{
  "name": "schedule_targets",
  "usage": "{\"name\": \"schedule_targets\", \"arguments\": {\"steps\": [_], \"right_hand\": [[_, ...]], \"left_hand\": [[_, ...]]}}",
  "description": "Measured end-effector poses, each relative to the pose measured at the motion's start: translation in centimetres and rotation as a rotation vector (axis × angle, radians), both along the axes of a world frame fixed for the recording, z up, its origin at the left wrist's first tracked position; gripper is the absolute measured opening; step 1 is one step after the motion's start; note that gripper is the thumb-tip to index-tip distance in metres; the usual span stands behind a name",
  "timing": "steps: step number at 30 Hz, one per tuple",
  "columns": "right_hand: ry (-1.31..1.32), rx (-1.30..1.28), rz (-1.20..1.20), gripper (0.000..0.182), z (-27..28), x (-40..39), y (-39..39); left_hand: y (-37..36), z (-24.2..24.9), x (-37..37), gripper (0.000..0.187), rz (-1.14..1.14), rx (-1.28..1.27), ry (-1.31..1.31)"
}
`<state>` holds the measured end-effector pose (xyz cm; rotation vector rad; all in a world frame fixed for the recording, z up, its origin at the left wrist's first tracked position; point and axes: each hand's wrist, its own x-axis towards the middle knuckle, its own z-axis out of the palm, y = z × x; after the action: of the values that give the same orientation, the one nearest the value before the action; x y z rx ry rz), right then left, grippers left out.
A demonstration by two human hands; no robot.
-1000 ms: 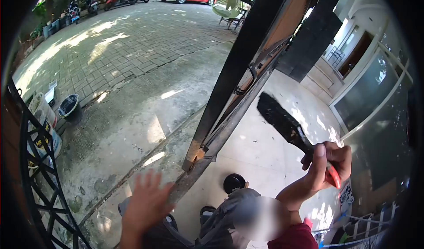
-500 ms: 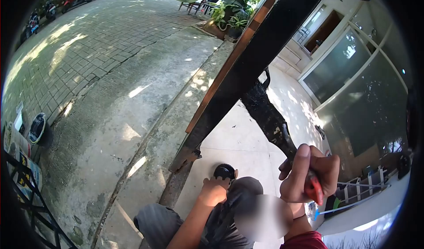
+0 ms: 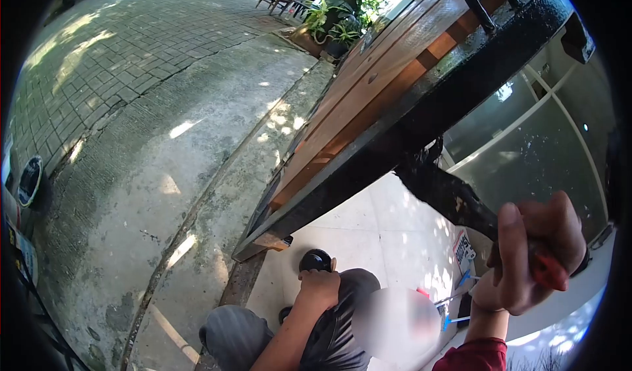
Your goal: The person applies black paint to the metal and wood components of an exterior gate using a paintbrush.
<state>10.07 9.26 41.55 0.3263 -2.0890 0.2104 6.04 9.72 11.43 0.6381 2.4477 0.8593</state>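
My right hand (image 3: 536, 256), raised at the right, is wrapped round the handle of a paintbrush (image 3: 454, 196). The brush is coated in black, and a red handle end sticks out below my fist. Its bristle end meets the lower edge of a glossy black gate frame (image 3: 421, 121) in the view; whether it touches is hard to tell. Low in the middle, my left hand (image 3: 319, 289) grips a small round black container (image 3: 316, 260) near my knee. Dark, shiny liquid shows inside it.
Brown wooden slats (image 3: 349, 117) back the black frame, and a curved black handle (image 3: 475, 5) rises from it. A dark bucket (image 3: 30, 180) stands at far left. Potted plants (image 3: 339, 32) are beyond the gate, glass panels (image 3: 533, 147) at right.
My right hand and the brush have shifted right and slightly down in view. The view has turned, showing more of the gate's slats. My left hand still holds the container.
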Motion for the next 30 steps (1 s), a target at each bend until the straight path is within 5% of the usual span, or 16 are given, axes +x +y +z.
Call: {"name": "schedule_targets", "arguments": {"steps": [1, 7, 10, 15, 17, 19, 21, 22, 23, 25, 26, 30], "right_hand": [[0.052, -0.111, 0.049, 0.025, 0.3, -0.1, -0.5], [-0.141, 0.471, 0.391, 0.034, 3.4, -2.3, 0.5], [-0.183, 0.52, 0.157, 0.015, 3.2, -1.3, -1.9], [-0.045, 0.387, -0.072, 0.024, 2.6, -0.1, -3.5], [-0.167, 0.57, 0.01, 0.019, 2.9, -0.4, -3.8], [-0.285, 0.645, 0.006, 0.015, 3.2, 0.0, -4.3], [-0.286, 0.427, 0.014, 0.01, 3.6, -0.4, -4.8], [-0.231, 0.406, 0.01, 0.014, 3.8, -0.7, -4.8], [-0.232, 0.48, -0.009, 0.019, 3.5, -0.7, -5.1], [-0.315, 0.645, -0.062, 0.027, 2.4, -0.3, -5.8], [-0.292, 0.698, -0.058, 0.028, 2.2, -0.2, -5.8], [0.009, 0.537, -0.064, 0.031, 1.8, -1.2, -5.6]], "left_hand": [[-0.1, 0.2, 0.0, 0.047, 0.002, -0.018, 0.01], [0.8, -0.4, -0.1, 0.049, -0.02, -0.067, 0.009], [0.9, -0.6, -0.6, 0.045, -0.065, -0.044, -0.014], [1.2, -0.2, -1.2, 0.041, -0.094, -0.059, -0.083], [1.0, 0.3, -1.7, 0.062, -0.151, -0.087, -0.119], [0.6, 0.4, -1.7, 0.061, -0.142, -0.074, -0.108], [0.3, 0.4, -1.6, 0.059, -0.135, -0.066, -0.103], [0.1, 0.3, -1.6, 0.045, -0.15, -0.033, -0.087], [0.0, 0.4, -1.6, 0.034, -0.166, 0.003, -0.071], [-0.5, 0.5, -1.4, 0.043, -0.139, 0.018, -0.073], [-0.8, 0.4, -1.5, 0.055, -0.107, 0.027, -0.073], [-0.9, 0.4, -1.9, 0.054, -0.119, 0.007, -0.06]]}}
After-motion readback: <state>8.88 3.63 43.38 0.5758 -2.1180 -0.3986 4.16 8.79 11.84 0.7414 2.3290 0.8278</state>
